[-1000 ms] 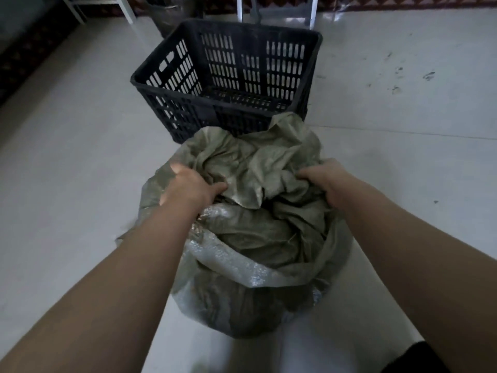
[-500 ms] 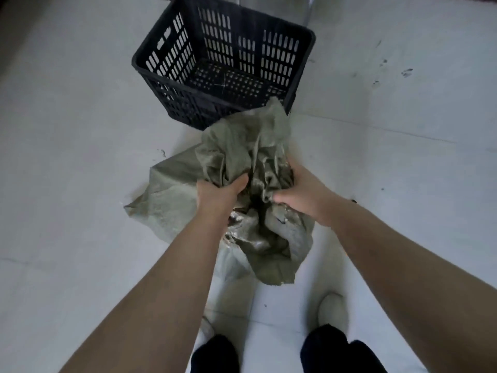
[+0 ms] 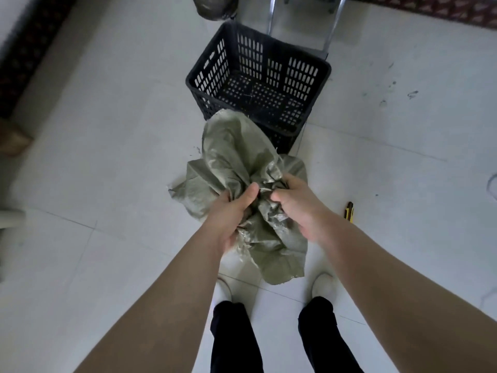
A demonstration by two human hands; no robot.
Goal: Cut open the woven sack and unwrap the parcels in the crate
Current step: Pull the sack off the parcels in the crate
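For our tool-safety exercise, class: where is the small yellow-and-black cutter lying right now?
In the head view the yellow-and-black cutter lies on the pale tiled floor, right of the person's right forearm, apart from the crumpled green woven sack.

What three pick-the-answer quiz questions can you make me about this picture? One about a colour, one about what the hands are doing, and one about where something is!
1. What colour is the crate?
A red
B white
C black

2. What are the left hand and the right hand doing?
A both hang free
B both grip the sack
C one holds the crate

3. Where is the yellow cutter?
A on the floor, at the person's right
B in the crate
C in the left hand

Answers:
1. C, its slotted walls are black.
2. B, the fingers of both hands curl into the crumpled sack.
3. A, it lies alone on the tiles.
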